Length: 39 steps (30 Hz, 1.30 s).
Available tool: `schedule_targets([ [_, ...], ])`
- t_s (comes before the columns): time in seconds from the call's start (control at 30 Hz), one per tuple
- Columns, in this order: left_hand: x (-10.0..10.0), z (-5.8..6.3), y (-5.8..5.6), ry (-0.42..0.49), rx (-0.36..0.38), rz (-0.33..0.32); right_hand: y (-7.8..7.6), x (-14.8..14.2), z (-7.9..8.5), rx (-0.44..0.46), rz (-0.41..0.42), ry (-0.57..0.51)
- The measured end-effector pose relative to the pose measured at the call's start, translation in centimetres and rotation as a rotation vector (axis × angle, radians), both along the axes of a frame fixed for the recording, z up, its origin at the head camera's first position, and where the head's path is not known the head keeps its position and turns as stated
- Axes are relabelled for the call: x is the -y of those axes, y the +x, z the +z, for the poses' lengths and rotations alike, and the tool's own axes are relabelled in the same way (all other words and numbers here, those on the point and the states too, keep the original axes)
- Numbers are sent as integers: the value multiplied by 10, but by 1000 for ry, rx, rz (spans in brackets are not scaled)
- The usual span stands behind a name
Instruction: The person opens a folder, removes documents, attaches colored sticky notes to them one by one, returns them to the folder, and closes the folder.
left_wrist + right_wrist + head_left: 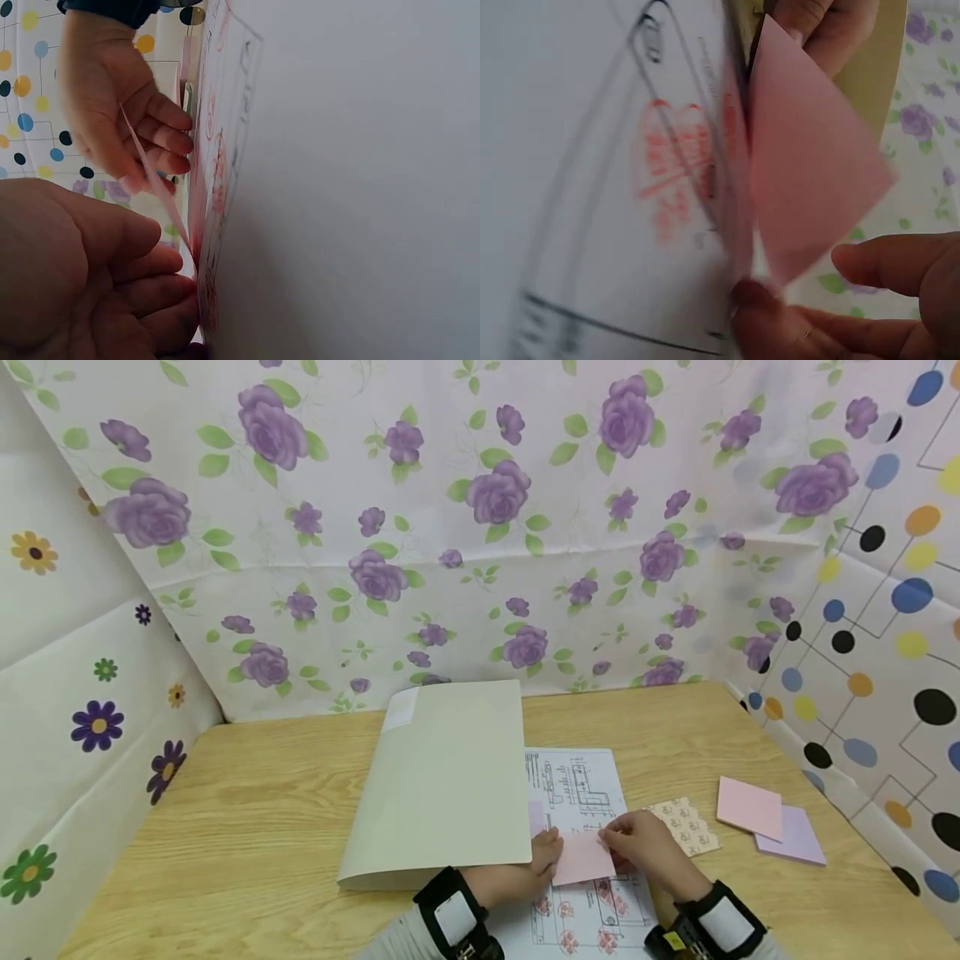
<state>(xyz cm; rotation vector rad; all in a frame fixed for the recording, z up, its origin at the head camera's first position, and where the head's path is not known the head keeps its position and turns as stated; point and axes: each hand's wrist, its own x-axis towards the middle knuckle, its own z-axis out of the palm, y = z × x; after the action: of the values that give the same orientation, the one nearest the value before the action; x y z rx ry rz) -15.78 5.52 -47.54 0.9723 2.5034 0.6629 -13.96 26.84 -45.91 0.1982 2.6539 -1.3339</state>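
Note:
A pink square note (585, 858) lies tilted over a printed sheet of technical drawings (581, 781) with red marks. At its left edge, the left hand's (528, 868) fingertips touch the note low against the sheet, as the left wrist view shows. My right hand (648, 847) is at the note's opposite side. In the right wrist view its thumb (862, 262) stands apart from the raised pink paper (810, 150), whose lower corner is near the other fingers. Beside the sheet's left edge a pale folder cover (450, 777) stands partly raised, next to the left wrist.
A patterned scalloped card (684, 827) lies just right of the right hand. Farther right, a pink note pad (748, 806) overlaps a lilac pad (798, 839). Part of a lilac note (536, 818) shows on the sheet. Flower-printed cloth (450, 527) hangs behind the wooden table (247, 827).

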Motion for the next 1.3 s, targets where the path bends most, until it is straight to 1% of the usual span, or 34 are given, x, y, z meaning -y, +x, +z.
schedule_targets([
  [0.03, 1, 7, 3, -2, 13, 10, 1, 2, 4, -30, 0, 55],
  [0.07, 1, 12, 5, 5, 10, 17, 1, 4, 8, -56, 3, 102],
  [0.1, 2, 16, 8, 13, -2, 23, 2, 7, 12, -82, 19, 148],
  [0.13, 1, 19, 10, 23, 4, 42, 3, 9, 15, -111, 42, 195],
  [0.2, 2, 20, 11, 20, -16, 46, 5, 15, 19, -165, 109, 270],
  [0.3, 2, 18, 11, 1, -31, 51, 8, 24, 18, -212, 254, 320],
  [0.37, 2, 16, 9, -18, -25, 43, 10, 29, 15, -219, 369, 329],
  [0.43, 1, 15, 7, -30, -16, 33, 11, 32, 12, -194, 473, 323],
  [0.5, 0, 15, 6, -44, -15, 12, 11, 35, 9, -149, 545, 311],
  [0.53, 0, 15, 5, -50, -16, 2, 12, 37, 8, -121, 565, 306],
  [0.63, -2, 15, 4, -47, -8, -5, 12, 39, 7, -56, 573, 288],
  [0.77, -3, 14, 5, -20, 16, 15, 13, 41, 8, -28, 559, 288],
  [0.83, -3, 14, 5, -12, 18, 28, 13, 41, 8, -25, 559, 291],
  [0.93, -3, 15, 5, -12, -1, 37, 12, 41, 7, -30, 568, 311],
  [1.07, -3, 18, 6, -40, -49, 38, 10, 39, 6, -38, 593, 342],
  [1.2, -2, 22, 7, -68, -76, 41, 8, 37, 5, -51, 622, 369],
  [1.3, 0, 25, 8, -56, -70, 59, 8, 36, 4, -63, 633, 383],
])
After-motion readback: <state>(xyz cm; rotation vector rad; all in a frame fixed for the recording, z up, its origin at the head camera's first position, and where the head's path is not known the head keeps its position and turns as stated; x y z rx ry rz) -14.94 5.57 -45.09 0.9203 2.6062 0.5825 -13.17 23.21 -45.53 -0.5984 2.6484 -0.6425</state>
